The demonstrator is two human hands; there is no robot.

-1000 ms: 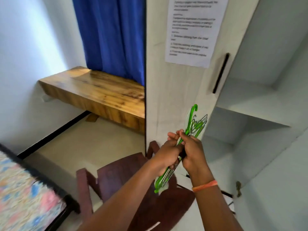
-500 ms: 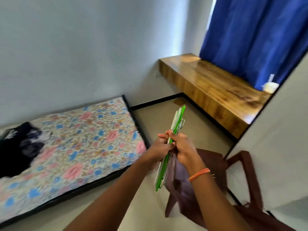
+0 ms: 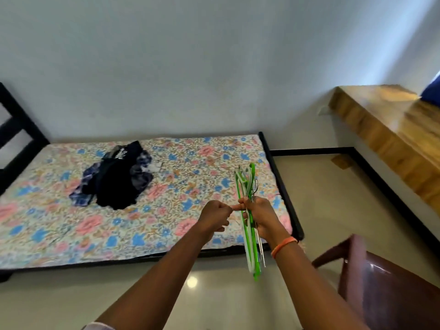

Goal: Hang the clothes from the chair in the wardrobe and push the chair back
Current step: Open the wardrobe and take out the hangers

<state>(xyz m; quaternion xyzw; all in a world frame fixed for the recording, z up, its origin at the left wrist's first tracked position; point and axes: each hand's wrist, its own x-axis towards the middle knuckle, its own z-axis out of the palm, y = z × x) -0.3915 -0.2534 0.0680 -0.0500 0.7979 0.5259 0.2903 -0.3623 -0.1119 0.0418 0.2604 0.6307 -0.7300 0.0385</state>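
Observation:
My right hand point(image 3: 263, 217) grips a bundle of green, white and wire hangers point(image 3: 250, 234), held upright in front of me. My left hand point(image 3: 215, 219) is curled just left of the bundle, its fingertips meeting the right thumb; nothing shows inside it. A heap of dark and blue-checked clothes point(image 3: 119, 179) lies on the flowered bed point(image 3: 190, 186) ahead, well beyond both hands. The dark brown plastic chair point(image 3: 390, 287) stands at the lower right with nothing on the part I see. The wardrobe is out of view.
A black bed frame point(image 3: 283, 186) edges the mattress, with a headboard point(image 3: 16, 129) at far left. A wooden bench-like shelf point(image 3: 390, 129) runs along the right wall. Beige floor point(image 3: 321, 198) lies between bed, shelf and chair.
My view has swung left from the wardrobe to the bed. My left hand has come off the hanger bundle, which now stays in my right hand alone.

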